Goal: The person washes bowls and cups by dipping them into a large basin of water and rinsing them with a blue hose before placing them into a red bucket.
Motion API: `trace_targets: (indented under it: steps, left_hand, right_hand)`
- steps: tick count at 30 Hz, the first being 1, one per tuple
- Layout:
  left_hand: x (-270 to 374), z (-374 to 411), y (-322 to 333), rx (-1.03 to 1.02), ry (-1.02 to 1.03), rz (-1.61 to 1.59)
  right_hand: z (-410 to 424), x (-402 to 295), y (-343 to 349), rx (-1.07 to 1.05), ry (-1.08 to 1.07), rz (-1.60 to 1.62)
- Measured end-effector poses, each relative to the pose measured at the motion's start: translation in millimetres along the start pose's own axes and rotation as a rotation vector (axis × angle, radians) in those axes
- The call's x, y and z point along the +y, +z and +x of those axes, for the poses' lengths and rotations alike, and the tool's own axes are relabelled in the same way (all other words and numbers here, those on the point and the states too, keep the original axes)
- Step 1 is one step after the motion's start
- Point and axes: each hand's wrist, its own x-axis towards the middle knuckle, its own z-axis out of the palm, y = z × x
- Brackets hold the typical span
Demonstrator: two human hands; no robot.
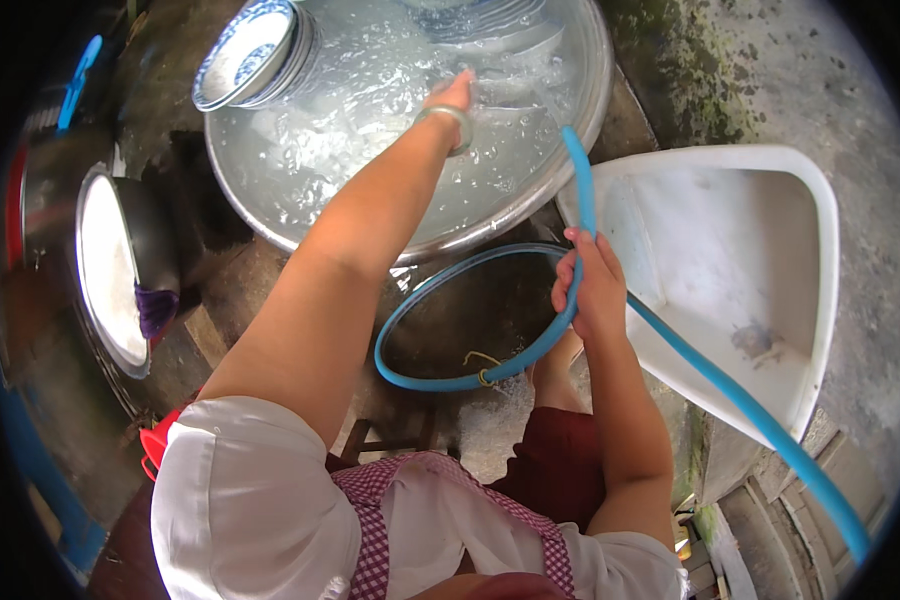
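A wide metal basin (495, 226) full of rippling water stands before me. My left hand (451, 96), with a pale green bangle (461, 133) at the wrist, dips into the water. Its fingers are partly hidden, so any grip there is unclear. Just beyond it, stacked dishes (487, 22) lie under the surface. A stack of blue-and-white bowls (244, 64) leans tilted at the basin's far left rim. My right hand (596, 289) is closed around a blue hose (585, 191), whose end points over the basin's right rim.
A white tub (829, 225) with brown residue stands at the right. The hose loops below the basin, tied with a yellow cord (484, 377), and runs off lower right. At left are a metal pan (109, 277) with a purple cloth (157, 311) and a red plastic container (157, 442).
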Motion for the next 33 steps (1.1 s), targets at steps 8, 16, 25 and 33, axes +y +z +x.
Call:
trace_targets:
  steps: [8,16,25,33]
  left_hand:
    - [1.2,120.3,-27.0,-0.195,-0.062,-0.01]
    - [-58.2,102.4,-41.0,-0.202,0.398,1.14]
    - [-7.1,-7.7,-81.6,0.344,0.206,1.052]
    - [16.6,-68.2,-119.3,0.582,0.688,1.306]
  right_hand:
    - [19.9,5.2,-7.4,-0.003,0.082,-0.008]
    - [16.5,8.7,13.3,-0.103,0.083,-0.145]
    - [3.9,22.2,43.3,-0.209,0.052,-0.452]
    - [-18.7,16.6,91.9,-0.366,-0.257,-0.626]
